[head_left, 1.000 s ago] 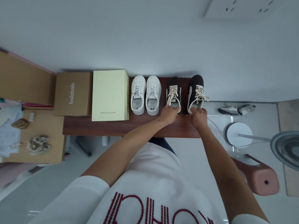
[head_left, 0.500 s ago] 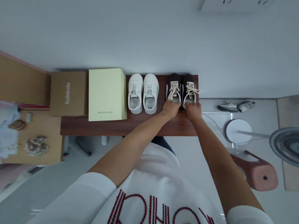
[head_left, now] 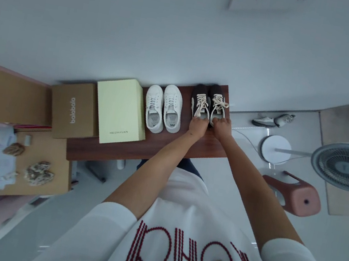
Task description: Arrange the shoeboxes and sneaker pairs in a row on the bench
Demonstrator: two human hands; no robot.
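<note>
As their heels sit hidden, left hand (head_left: 198,126) clasping left dark shoe (head_left: 199,101), right hand (head_left: 222,129) — right dark shoe (head_left: 217,100).

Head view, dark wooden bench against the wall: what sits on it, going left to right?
brown box → pale yellow box → white sneakers → dark sneakers, with the left hand and right hand at their heels.

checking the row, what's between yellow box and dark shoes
A pair of white sneakers on the wooden shelf, beside the dark shoes, in the head view.
</note>
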